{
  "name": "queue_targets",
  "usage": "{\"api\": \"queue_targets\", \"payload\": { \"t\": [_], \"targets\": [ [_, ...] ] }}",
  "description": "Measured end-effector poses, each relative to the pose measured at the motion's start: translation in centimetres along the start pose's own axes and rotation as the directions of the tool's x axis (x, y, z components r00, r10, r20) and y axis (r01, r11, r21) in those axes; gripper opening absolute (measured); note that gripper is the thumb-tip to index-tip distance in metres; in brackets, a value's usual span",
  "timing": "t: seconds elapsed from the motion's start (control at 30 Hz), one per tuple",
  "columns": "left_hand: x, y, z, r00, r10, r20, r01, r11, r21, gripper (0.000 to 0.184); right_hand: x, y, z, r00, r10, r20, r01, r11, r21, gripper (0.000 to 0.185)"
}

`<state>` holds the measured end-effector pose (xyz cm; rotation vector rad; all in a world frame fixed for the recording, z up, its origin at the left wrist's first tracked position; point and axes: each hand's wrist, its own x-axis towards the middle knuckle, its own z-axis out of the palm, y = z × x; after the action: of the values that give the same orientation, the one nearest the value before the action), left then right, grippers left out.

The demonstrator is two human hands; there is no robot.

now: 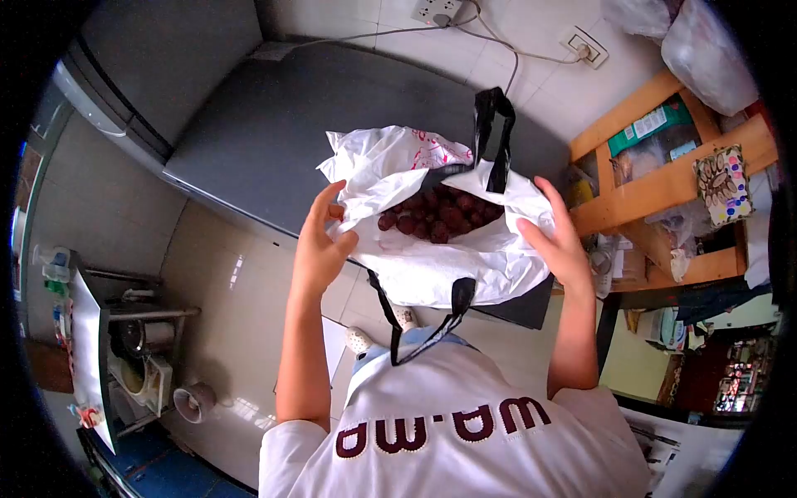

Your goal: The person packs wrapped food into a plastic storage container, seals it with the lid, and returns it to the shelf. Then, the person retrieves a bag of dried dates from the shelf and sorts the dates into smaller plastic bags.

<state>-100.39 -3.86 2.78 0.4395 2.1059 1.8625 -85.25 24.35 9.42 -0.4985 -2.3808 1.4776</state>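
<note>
A white plastic bag [448, 270] with black handles lies spread wide at the edge of a dark grey surface. Dark red round fruits [440, 214] show in its opening. My left hand [322, 245] holds the bag's left side, thumb and fingers bent around the rim. On the right side, my right hand [558, 241] grips the bag's rim between thumb and fingers. One black handle [496, 137] stands up at the back, and the other hangs over the front edge toward my shirt.
The dark grey top [332, 91] reaches back to a tiled wall with sockets and cables. A wooden shelf [647, 199] with packages stands at the right. At the left are a metal rack [141, 332] and a small bin [195, 402] on the floor.
</note>
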Motion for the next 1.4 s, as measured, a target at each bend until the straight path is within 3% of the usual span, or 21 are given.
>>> {"api": "queue_targets", "payload": {
  "t": [0.07, 0.1, 0.17, 0.23, 0.3, 0.33, 0.37, 0.4, 0.43, 0.5, 0.57, 0.6, 0.67, 0.77, 0.8, 0.9, 1.03, 1.17, 1.27, 1.37, 1.4],
  "targets": [
    [-1.0, 1.4, 0.2, 0.994, -0.039, 0.101, 0.05, 0.993, -0.11, 0.063, 0.8, 0.7, 0.3, 0.991, -0.117, -0.068, 0.09, 0.947, -0.307, 0.066],
    [-1.1, 1.1, 0.3, 0.994, -0.039, 0.104, 0.05, 0.992, -0.112, 0.063, 0.9, 0.5, 0.4, 0.991, -0.116, -0.07, 0.089, 0.947, -0.31, 0.066],
    [-1.3, -0.5, 0.6, 0.998, 0.064, 0.012, -0.065, 0.997, 0.044, 0.061, 1.1, -0.2, 0.6, 0.986, 0.152, 0.069, -0.115, 0.917, -0.382, 0.056],
    [-1.5, -2.0, 0.7, 0.994, 0.106, -0.014, -0.104, 0.99, 0.098, 0.058, 0.4, 1.6, 1.1, 0.982, 0.105, 0.157, -0.031, 0.909, -0.415, 0.039],
    [-1.5, -3.7, 0.5, 0.988, 0.153, -0.035, -0.145, 0.977, 0.154, 0.055, -0.8, 4.0, 1.9, 0.982, 0.171, 0.078, -0.157, 0.975, -0.159, 0.031],
    [-1.3, -4.6, 0.2, 0.998, 0.063, -0.008, -0.062, 0.994, 0.085, 0.051, -1.6, 5.8, 2.5, 0.973, 0.23, -0.01, -0.22, 0.943, 0.25, 0.025],
    [-1.1, -5.0, 0.0, 0.999, -0.025, 0.023, 0.024, 1.0, 0.019, 0.047, -2.1, 6.5, 2.4, 0.975, 0.221, -0.011, -0.212, 0.945, 0.248, 0.025],
    [-0.9, -4.5, -0.2, 0.988, -0.139, 0.073, 0.147, 0.982, -0.118, 0.034, -2.6, 6.5, 2.1, 0.949, 0.316, -0.019, -0.255, 0.799, 0.544, 0.028],
    [-0.9, -4.1, -0.4, 0.988, -0.135, 0.072, 0.143, 0.982, -0.122, 0.034, -3.0, 6.4, 1.9, 0.914, 0.407, 0.006, -0.257, 0.566, 0.783, 0.032],
    [-0.6, -3.6, -0.8, 0.917, -0.342, 0.207, 0.397, 0.834, -0.384, 0.025, -3.6, 6.0, 2.4, 0.915, 0.403, 0.027, -0.193, 0.378, 0.905, 0.036],
    [0.0, -3.4, -1.3, 0.927, -0.26, 0.269, 0.354, 0.844, -0.404, 0.019, -4.1, 5.1, 2.9, 0.886, 0.463, 0.032, -0.233, 0.385, 0.893, 0.037],
    [0.4, -2.4, -1.8, 0.929, -0.198, 0.314, 0.335, 0.809, -0.483, 0.02, -3.7, 6.1, 3.2, 0.905, 0.4, 0.146, -0.286, 0.316, 0.905, 0.04],
    [1.8, -1.8, -2.3, 0.93, -0.046, 0.366, 0.274, 0.748, -0.604, 0.026, -4.6, 7.0, 3.6, 0.861, 0.499, 0.098, -0.331, 0.404, 0.853, 0.039],
    [3.7, 1.4, -0.8, 0.953, -0.187, 0.237, 0.301, 0.656, -0.692, 0.035, -5.5, 8.0, 3.8, 0.913, 0.367, 0.177, -0.378, 0.601, 0.704, 0.038],
    [4.4, 2.2, 0.0, 0.952, -0.245, 0.186, 0.297, 0.571, -0.765, 0.04, -5.4, 7.6, 3.9, 0.916, 0.35, 0.198, -0.379, 0.586, 0.717, 0.036],
    [7.4, 3.8, 1.9, 0.95, -0.289, 0.114, 0.281, 0.64, -0.716, 0.04, -2.2, 5.7, 3.1, 0.898, 0.423, 0.123, -0.408, 0.693, 0.594, 0.038],
    [11.7, 8.1, 2.9, 0.948, -0.293, 0.128, 0.313, 0.775, -0.549, 0.049, 9.2, 3.3, 0.3, 0.936, 0.337, -0.105, -0.163, 0.677, 0.718, 0.027],
    [11.3, 10.2, 1.5, 0.978, -0.165, 0.13, 0.21, 0.786, -0.582, 0.054, 11.4, -5.3, -1.0, 0.96, -0.05, -0.277, 0.218, 0.752, 0.622, 0.024],
    [7.8, 6.6, 1.3, 0.981, -0.158, 0.112, 0.192, 0.715, -0.672, 0.06, 10.0, -7.6, 0.3, 0.955, -0.21, -0.21, 0.286, 0.838, 0.464, 0.025],
    [4.7, -0.2, 1.9, 0.993, -0.082, 0.088, 0.121, 0.663, -0.739, 0.063, 9.4, -6.1, 3.7, 0.97, -0.225, 0.091, 0.205, 0.961, 0.186, 0.03],
    [3.5, -1.3, 1.8, 0.967, -0.229, 0.114, 0.233, 0.602, -0.764, 0.062, 10.0, -4.5, 4.4, 0.966, -0.207, 0.157, 0.184, 0.972, 0.149, 0.031]
  ]
}}
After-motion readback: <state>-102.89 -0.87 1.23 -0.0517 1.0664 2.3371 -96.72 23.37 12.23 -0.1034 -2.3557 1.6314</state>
